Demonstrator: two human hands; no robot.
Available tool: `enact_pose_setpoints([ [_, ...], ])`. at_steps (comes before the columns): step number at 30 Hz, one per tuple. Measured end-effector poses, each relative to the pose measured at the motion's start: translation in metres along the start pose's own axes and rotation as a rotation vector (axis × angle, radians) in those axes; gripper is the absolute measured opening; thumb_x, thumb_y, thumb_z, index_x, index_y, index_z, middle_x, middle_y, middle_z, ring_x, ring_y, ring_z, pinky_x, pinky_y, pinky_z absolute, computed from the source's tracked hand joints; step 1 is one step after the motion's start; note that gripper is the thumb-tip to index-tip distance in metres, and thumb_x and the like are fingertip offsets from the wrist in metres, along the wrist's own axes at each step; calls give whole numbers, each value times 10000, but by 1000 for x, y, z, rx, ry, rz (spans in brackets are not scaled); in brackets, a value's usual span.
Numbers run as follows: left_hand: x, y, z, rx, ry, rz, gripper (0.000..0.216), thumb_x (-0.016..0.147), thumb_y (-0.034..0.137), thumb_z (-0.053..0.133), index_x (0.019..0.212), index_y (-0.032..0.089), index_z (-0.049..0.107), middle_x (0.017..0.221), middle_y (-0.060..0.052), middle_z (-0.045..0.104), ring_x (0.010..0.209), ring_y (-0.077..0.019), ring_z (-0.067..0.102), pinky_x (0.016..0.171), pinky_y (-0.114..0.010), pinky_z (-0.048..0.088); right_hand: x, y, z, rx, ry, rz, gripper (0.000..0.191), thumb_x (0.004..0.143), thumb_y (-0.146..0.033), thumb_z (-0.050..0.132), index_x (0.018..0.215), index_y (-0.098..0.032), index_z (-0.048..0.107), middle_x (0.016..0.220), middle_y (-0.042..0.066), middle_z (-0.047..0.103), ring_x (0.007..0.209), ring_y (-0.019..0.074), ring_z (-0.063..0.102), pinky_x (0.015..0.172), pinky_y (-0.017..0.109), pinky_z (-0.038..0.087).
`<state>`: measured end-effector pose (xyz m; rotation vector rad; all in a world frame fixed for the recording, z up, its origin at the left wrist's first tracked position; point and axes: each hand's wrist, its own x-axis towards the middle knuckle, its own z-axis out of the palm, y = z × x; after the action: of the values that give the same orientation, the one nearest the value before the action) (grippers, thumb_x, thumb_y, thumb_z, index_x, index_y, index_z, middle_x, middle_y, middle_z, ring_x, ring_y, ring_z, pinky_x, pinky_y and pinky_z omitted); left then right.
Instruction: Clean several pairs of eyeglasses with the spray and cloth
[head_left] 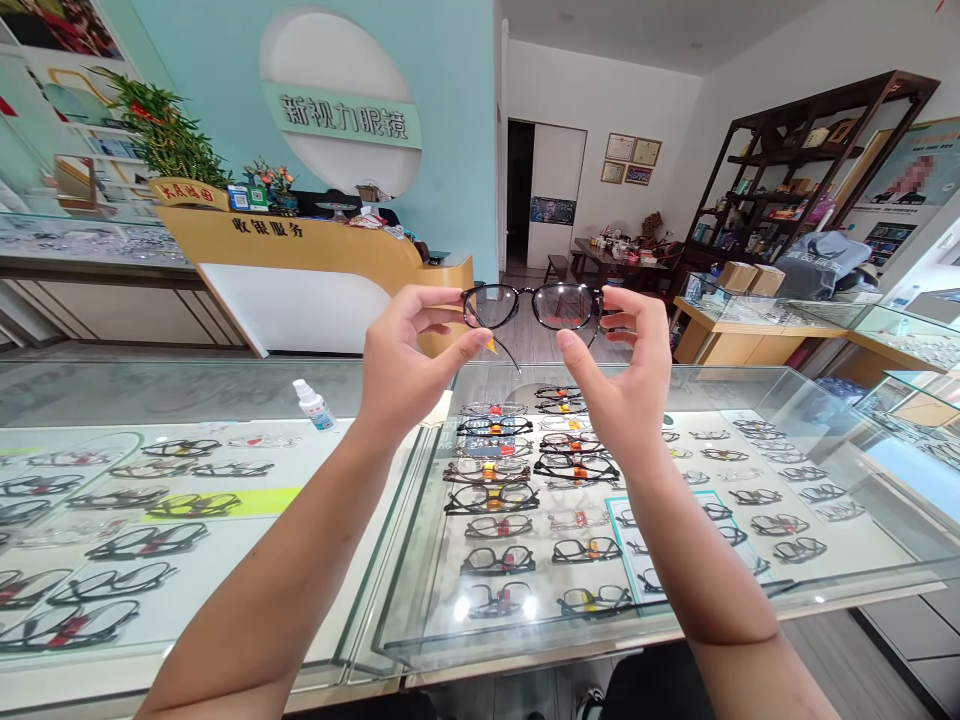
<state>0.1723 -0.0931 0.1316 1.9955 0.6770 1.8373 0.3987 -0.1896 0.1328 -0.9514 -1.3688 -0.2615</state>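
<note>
Eyewear shop on my feed, with a pale teal wall and a round white sign (337,50) behind a wood-and-white cash counter (300,305), plus a leafy plant (169,135) at one end. Way back on the right I've got a dark wood shelf (787,155) packed with small stuff and two cardboard boxes (739,277) on a nearer counter. Right below the hands there's a glass display case (442,590) with rows of spectacles, lots with red, yellow or orange tags, and a white bottle (313,406) standing over to the left. Biggest thing in my way is the bare forearms: the right one cuts across a teal-edged card inside the case, so I can't make out everything under it. The black-framed glasses (525,290) are up in the air above the case's far edge, roughly level, thin dark rims, clear lenses, glare on the right-hand one. One temple hangs down at an angle by a small yellow tag (492,346). Hands are apart, one per end: left hand (409,350) pinching its side, right hand (626,385) gripping the other, thumb by the lower rim.
</note>
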Motion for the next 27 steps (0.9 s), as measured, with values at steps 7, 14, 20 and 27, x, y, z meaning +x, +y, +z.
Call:
enact_pose_setpoints([
  [7,-1,-1,1,68,43,86,589,823,612,1009,1227,259,768,1177,-75,834,1054,-268,832,918,-447,644,-1,4,2,-24,5,-25,442,1035,-482,769,1407,-302,614,1359,104,677,1169,295,699,964,518,607],
  [14,-3,1,1,136,121,212,581,828,646,999,1210,284,754,1151,-45,797,996,-234,804,880,-429,632,-2,7,5,-8,-7,-10,414,1050,-458,733,1404,-284,610,1347,111,701,1187,298,706,954,515,602],
  [20,-4,2,1,163,148,270,578,832,622,1006,1228,291,744,1138,-31,773,963,-213,778,850,-409,613,-3,10,7,-29,-32,18,406,1051,-464,695,1403,-282,605,1361,123,716,1182,297,712,986,533,618],
  [27,-3,5,3,181,190,363,589,809,624,1022,1206,289,744,1109,-26,754,892,-195,748,795,-400,601,-4,11,9,-21,-39,54,423,1036,-488,703,1391,-275,618,1375,133,734,1191,305,718,1006,544,617],
])
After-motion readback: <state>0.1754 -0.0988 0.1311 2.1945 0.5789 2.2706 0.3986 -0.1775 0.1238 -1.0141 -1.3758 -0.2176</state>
